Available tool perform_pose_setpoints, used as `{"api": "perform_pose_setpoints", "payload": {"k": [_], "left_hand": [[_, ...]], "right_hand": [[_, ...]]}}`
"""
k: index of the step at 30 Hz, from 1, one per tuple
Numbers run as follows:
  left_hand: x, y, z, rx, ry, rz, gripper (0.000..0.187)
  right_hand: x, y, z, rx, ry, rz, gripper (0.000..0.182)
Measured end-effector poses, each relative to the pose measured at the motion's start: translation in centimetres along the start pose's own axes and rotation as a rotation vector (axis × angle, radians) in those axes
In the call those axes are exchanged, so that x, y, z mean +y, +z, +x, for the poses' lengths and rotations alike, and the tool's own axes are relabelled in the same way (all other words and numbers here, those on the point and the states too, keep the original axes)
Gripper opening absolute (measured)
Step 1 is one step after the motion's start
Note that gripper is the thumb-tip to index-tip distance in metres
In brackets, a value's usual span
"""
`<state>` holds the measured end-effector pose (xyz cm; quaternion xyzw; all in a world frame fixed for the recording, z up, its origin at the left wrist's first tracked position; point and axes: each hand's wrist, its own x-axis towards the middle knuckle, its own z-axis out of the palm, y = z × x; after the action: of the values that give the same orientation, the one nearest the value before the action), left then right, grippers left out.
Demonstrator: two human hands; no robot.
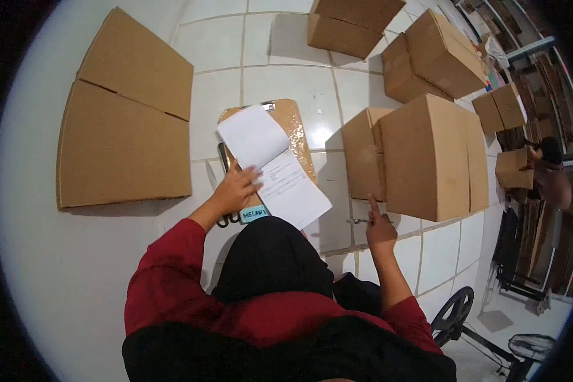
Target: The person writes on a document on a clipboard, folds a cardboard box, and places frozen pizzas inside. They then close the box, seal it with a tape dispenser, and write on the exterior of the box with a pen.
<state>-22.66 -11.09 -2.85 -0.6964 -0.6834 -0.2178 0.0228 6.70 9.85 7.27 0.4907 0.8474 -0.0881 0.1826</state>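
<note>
My left hand (pixel 237 186) rests with its fingers spread on the left edge of printed papers (pixel 293 191), which lie on a brown clipboard (pixel 297 134) with a metal clip. A white sheet (pixel 253 135) is folded back over the top of the board. Beside my left wrist are black scissors handles (pixel 228 220) and a light blue label (pixel 253 214) with handwriting. My right hand (pixel 380 228) holds a thin pen-like item (pixel 360 221), its index finger stretched toward the lower edge of a cardboard box (pixel 364 156).
A large cardboard box (pixel 127 134) stands at the left. More boxes (pixel 426 156) (pixel 433 54) (pixel 353 25) stand at the right and back. Another person (pixel 551 172) is by shelves at the far right, near a small box (pixel 514 169). A black wheel (pixel 453 316) is at lower right.
</note>
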Motion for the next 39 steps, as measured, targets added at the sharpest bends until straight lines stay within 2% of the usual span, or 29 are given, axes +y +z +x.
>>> {"api": "perform_pose_setpoints", "payload": {"k": [1,2,4,5,6,7,8,9,10,12,14,16,18,20,22,23,24,26,27,28,29,31,32,33,34,35,36,38,39], "left_hand": [[-0.1,0.0,-0.9,-0.028,-0.197,0.024,0.038],[0.1,0.3,-0.8,-0.031,-0.207,0.027,0.038],[0.1,1.4,0.9,0.467,-1.119,-0.152,0.05],[-1.4,1.7,1.6,0.362,-1.386,-0.427,0.072],[-2.1,1.7,2.5,0.368,-1.391,-0.428,0.072],[-2.4,1.4,3.8,0.345,-1.517,-0.361,0.079],[-2.4,1.1,4.8,0.318,-1.645,-0.293,0.087],[-2.0,-0.2,5.5,0.203,-1.649,-0.195,0.099],[-2.1,0.1,5.2,0.21,-1.651,-0.189,0.099],[-2.8,1.5,3.9,0.086,-1.601,0.051,0.103],[-3.7,1.5,3.1,0.079,-1.612,0.062,0.106],[-4.4,0.8,2.4,0.061,-1.624,0.063,0.109],[-5.2,-0.8,2.0,0.01,-1.667,-0.113,0.112],[-6.3,-1.0,1.5,0.029,-1.668,-0.037,0.111],[-9.8,1.8,-1.7,0.345,-1.489,-0.375,0.105],[-11.2,3.1,-2.7,0.408,-1.386,-0.406,0.09],[-10.3,1.5,-1.2,0.404,-1.386,-0.407,0.09],[-4.9,-6.0,5.0,0.169,-1.218,-0.528,0.075],[-2.8,-7.6,7.0,0.265,-1.05,-0.446,0.057],[-2.8,-6.3,7.5,0.313,-0.865,-0.397,0.049],[-1.7,-6.2,8.7,0.187,-0.687,-0.258,0.044],[2.2,-7.3,11.7,-0.177,-0.449,-0.293,0.046],[3.4,-6.1,11.8,-0.286,-0.42,-0.307,0.048],[3.9,-4.6,11.4,-0.395,-0.389,-0.319,0.051],[3.6,-3.5,10.8,-0.391,-0.392,-0.318,0.051],[3.1,-2.6,10.2,-0.481,-0.413,-0.398,0.05],[2.7,-1.5,9.4,-0.573,-0.435,-0.479,0.05],[-0.3,-0.5,9.8,-0.431,-0.606,-0.705,0.044],[-2.2,-0.7,10.5,-0.265,-0.691,-0.655,0.035]], "right_hand": [[0.2,0.3,-0.2,-0.004,-0.013,0.0,0.051],[0.5,0.7,-0.7,0.017,-0.059,0.104,0.049],[1.3,2.4,-1.2,0.038,-0.109,0.202,0.046],[1.8,4.4,-0.9,-0.009,-0.196,0.369,0.045],[2.1,5.4,-0.6,-0.054,-0.284,0.537,0.043],[0.8,5.4,-0.6,-0.169,-0.22,0.666,0.04],[-0.2,5.7,-0.3,-0.169,-0.229,0.66,0.04],[-1.2,6.3,0.2,-0.072,-0.38,0.629,0.04],[-2.6,6.3,0.5,0.028,-0.531,0.601,0.041],[-5.5,5.1,1.3,0.06,-0.562,0.562,0.044],[-8.2,4.1,2.9,0.085,-0.583,0.529,0.048],[-10.0,3.4,4.9,0.316,-0.807,0.151,0.053],[-10.8,4.6,7.2,0.298,-0.821,0.129,0.053],[-11.4,5.8,9.0,0.291,-0.84,0.102,0.053],[-11.9,6.8,9.6,-0.013,-0.737,-0.051,0.051],[-12.5,6.9,9.1,0.015,-0.733,-0.051,0.053],[-13.3,6.8,8.3,0.012,-0.73,-0.051,0.053],[-14.9,6.4,6.5,-0.137,-0.661,0.225,0.051],[-15.4,6.4,6.0,-0.145,-0.656,0.223,0.051],[-15.8,6.5,5.6,-0.247,-0.652,0.461,0.049],[-16.0,6.7,5.3,-0.347,-0.639,0.698,0.048],[-14.9,7.5,5.3,-0.452,-0.694,0.806,0.046],[-14.0,7.6,5.7,-0.547,-0.757,0.915,0.045],[-12.7,5.8,5.6,-0.559,-0.775,0.669,0.041],[-11.5,4.0,5.6,-0.713,-0.754,0.703,0.039],[-10.3,2.7,5.8,-0.869,-0.729,0.733,0.036],[-8.9,2.0,6.2,-0.874,-0.732,0.729,0.036],[-7.3,1.4,6.7,-1.034,-0.448,0.995,0.032],[-7.9,1.3,6.9,-1.038,-0.445,1.0,0.032]]}}
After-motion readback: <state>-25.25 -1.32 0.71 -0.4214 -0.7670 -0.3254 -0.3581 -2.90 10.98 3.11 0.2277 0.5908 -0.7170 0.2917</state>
